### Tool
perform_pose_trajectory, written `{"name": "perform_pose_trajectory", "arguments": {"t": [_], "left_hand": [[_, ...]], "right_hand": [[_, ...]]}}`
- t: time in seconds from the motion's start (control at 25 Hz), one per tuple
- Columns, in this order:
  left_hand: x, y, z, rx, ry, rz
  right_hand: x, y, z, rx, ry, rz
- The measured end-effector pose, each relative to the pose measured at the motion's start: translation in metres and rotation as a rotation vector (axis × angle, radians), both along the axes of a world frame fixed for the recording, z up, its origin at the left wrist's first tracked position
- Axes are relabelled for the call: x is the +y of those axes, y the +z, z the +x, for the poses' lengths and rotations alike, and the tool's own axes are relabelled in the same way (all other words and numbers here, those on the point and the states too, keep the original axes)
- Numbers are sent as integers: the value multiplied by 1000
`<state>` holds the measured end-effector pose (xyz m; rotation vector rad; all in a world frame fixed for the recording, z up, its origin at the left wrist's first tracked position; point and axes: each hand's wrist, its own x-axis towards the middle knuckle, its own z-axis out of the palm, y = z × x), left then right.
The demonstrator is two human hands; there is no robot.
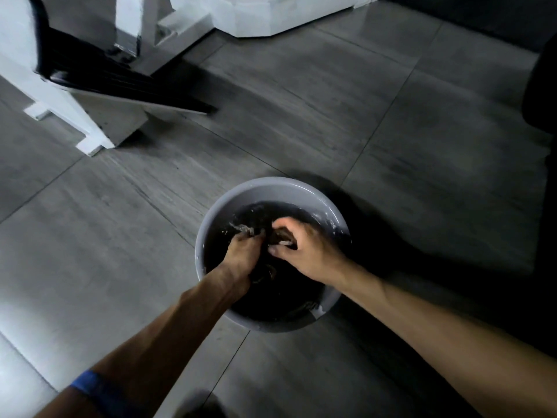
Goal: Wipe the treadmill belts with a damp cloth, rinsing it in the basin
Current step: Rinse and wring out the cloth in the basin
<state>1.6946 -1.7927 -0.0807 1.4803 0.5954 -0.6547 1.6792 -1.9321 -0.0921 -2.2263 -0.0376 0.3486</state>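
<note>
We are rinsing: left hand (241,254) and right hand (304,248) both grip the cloth (272,236) inside the basin (271,188); next, wring it.

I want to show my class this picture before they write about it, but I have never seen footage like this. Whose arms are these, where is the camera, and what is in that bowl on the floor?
There is no machine here: a person does the work with bare hands, and one wide-angle camera worn on the head looks forward and down, so the arms reach in from the bottom edge. A grey basin stands on the grey tiled floor, holding dark water. Both hands are in it. The left hand and the right hand each grip part of a dark cloth, which looks like rinsing; the cloth is hard to make out against the water. A blue band sits on the left forearm. At the top left stands a white exercise machine with a black sloping part; the picture shows only part of it.
</note>
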Motion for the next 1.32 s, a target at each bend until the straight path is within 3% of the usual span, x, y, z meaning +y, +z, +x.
{"name": "perform_pose_trajectory", "arguments": {"t": [0.16, 0.24, 0.32, 0.48, 0.56, 0.64, 0.76, 0.92, 1.04, 1.12, 1.2, 1.24, 1.32], "left_hand": [[12, -17, 1, -311, -534, 589], [16, -19, 1, -444, -675, 737], [19, -18, 1, -558, -829, 893], [31, -19, 4, -669, -1044, 994], [32, -16, -2, -651, -1193, 1138], [33, -16, -6, -633, -1250, 1142], [36, -13, -2, -555, -1150, 777], [33, 0, 4, -484, -700, 21], [27, 13, 6, -450, -621, -213], [26, 12, 7, -530, -610, -117], [27, 5, 9, -759, -650, 92], [27, 2, 9, -868, -688, 234], [28, 2, 8, -1002, -756, 554]], "right_hand": [[-1, 9, -3, -154, 258, -606], [1, 14, -8, -228, 367, -960], [5, 11, -13, -305, 443, -1072], [19, -10, -16, 16, 359, -798], [22, -14, -12, 52, 265, -820], [18, -8, -3, 94, 175, -676], [7, 15, 5, 149, -50, -214], [4, 47, 2, 311, -343, 669], [-5, 59, -2, 485, -367, 1058], [-17, 59, -2, 473, -378, 971], [-27, 53, 0, 402, -362, 682], [-31, 50, 1, 430, -383, 617], [-27, 49, 2, 665, -475, 599]]}}
